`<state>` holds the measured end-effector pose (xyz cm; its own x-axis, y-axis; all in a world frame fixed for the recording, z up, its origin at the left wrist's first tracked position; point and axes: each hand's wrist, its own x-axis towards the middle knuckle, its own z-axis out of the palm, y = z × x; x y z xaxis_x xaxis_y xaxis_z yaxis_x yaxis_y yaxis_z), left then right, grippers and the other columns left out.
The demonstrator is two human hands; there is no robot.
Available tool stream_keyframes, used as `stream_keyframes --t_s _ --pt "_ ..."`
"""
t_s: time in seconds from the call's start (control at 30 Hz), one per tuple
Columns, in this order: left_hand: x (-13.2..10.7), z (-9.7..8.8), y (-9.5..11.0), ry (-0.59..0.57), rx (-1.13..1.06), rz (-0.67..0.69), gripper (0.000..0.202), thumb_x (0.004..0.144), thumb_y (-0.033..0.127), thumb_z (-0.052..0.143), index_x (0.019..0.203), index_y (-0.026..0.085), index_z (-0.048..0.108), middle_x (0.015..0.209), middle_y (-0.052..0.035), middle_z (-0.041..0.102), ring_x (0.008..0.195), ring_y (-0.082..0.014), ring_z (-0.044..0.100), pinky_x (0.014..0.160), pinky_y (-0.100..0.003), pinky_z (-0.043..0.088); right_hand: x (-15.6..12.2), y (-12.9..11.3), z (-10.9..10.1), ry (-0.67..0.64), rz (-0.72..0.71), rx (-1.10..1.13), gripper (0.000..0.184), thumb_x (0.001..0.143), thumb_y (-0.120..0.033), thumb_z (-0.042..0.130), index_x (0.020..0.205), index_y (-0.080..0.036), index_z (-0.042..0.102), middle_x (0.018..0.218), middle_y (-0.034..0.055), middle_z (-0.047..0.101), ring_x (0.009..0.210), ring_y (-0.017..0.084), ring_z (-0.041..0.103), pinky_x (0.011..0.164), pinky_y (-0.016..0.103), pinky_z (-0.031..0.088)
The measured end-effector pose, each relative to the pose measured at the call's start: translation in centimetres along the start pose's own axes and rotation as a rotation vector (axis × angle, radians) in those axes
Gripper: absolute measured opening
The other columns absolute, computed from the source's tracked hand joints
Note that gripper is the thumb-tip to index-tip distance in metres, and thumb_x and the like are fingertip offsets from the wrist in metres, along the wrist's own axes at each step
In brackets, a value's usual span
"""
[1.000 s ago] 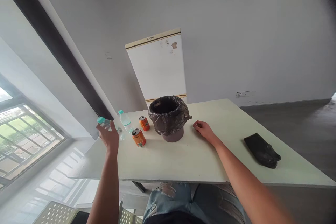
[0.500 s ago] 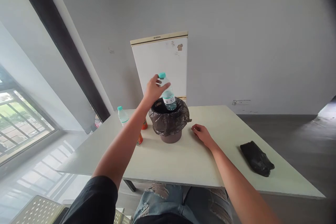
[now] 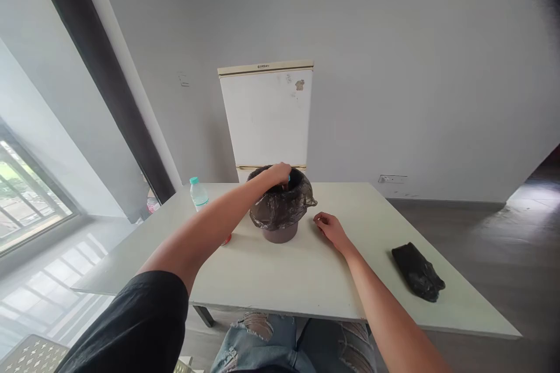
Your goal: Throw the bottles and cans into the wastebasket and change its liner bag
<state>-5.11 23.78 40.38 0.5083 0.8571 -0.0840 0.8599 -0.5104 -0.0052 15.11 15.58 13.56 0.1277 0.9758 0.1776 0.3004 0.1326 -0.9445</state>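
Note:
My left hand (image 3: 279,173) reaches over the mouth of a small bin lined with a black bag (image 3: 280,210). Its fingers are closed on a clear water bottle, and only the teal cap (image 3: 289,178) shows above the rim. My right hand (image 3: 329,226) rests on the white table (image 3: 306,274) just right of the bin, fingers loosely bent and holding nothing. A second water bottle (image 3: 199,193) stands at the table's far left. An orange can (image 3: 226,239) peeks out from behind my left forearm.
A crumpled black bag (image 3: 417,273) lies on the right side of the table. A small white fridge (image 3: 266,116) stands against the wall behind the bin. A window is at the left, and a perforated chair (image 3: 26,355) sits at the lower left.
My left hand carried the water bottle from the table's left side up over the bin and lowered it into the bin's mouth. My right hand stayed beside the bin.

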Motion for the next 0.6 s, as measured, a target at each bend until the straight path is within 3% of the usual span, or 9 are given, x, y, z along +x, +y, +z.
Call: stream_keyframes --t_s 0.1,0.17,0.27,0.33,0.5,0.6 --pt "-0.4 0.9 -0.1 -0.048 0.017 0.013 0.039 0.073 0.020 0.088 0.109 0.014 0.075 0.119 -0.0142 0.077 0.104 -0.0262 0.074 0.092 -0.040 0.060 0.0 -0.2 0.0 -0.004 -0.005 -0.013 0.025 0.079 -0.044 0.059 0.084 -0.022 0.068 0.057 -0.0026 0.054 0.054 0.017 0.048 0.055 0.028 0.036" --pt "-0.6 1.1 -0.3 -0.028 0.003 0.027 0.040 0.073 0.024 0.089 0.109 0.016 0.075 0.122 -0.0133 0.077 0.105 -0.0263 0.074 0.091 -0.038 0.059 -0.1 -0.4 0.1 -0.010 -0.007 -0.021 0.025 0.079 -0.044 0.059 0.084 -0.022 0.068 0.057 -0.0018 0.056 0.055 0.017 0.048 0.056 0.028 0.036" --pt "-0.9 0.7 -1.3 0.062 -0.044 0.041 0.049 0.068 0.035 0.094 0.109 0.019 0.074 0.121 -0.0118 0.077 0.105 -0.0274 0.073 0.087 -0.032 0.057 -0.1 -0.4 0.1 -0.017 -0.005 -0.030 0.026 0.079 -0.045 0.059 0.085 -0.022 0.069 0.058 -0.0017 0.056 0.056 0.017 0.048 0.056 0.028 0.036" --pt "-1.2 0.1 -2.7 0.171 -0.078 0.037 0.054 0.073 0.042 0.091 0.117 0.020 0.070 0.124 -0.0103 0.076 0.109 -0.0264 0.071 0.089 -0.031 0.056 -0.1 -0.3 0.1 -0.023 0.001 -0.028 0.027 0.079 -0.046 0.059 0.086 -0.022 0.069 0.059 -0.0022 0.056 0.056 0.017 0.047 0.056 0.027 0.035" --pt "-3.4 -0.9 -9.4 0.453 -0.101 -0.109 0.040 0.094 0.047 0.068 0.125 0.023 0.064 0.130 -0.0092 0.071 0.120 -0.0260 0.063 0.101 -0.035 0.050 0.0 0.2 0.0 -0.040 0.006 -0.009 0.027 0.079 -0.045 0.059 0.088 -0.021 0.068 0.061 -0.0029 0.054 0.057 0.016 0.046 0.056 0.028 0.033" --pt "-5.8 -0.2 -15.0 0.528 -0.068 -0.353 0.039 0.102 0.043 0.048 0.127 0.018 0.065 0.139 -0.0198 0.063 0.135 -0.0358 0.053 0.110 -0.049 0.043 0.2 0.6 -0.1 -0.039 0.007 -0.002 0.026 0.079 -0.044 0.059 0.088 -0.022 0.068 0.061 -0.0032 0.054 0.057 0.016 0.047 0.057 0.028 0.034"
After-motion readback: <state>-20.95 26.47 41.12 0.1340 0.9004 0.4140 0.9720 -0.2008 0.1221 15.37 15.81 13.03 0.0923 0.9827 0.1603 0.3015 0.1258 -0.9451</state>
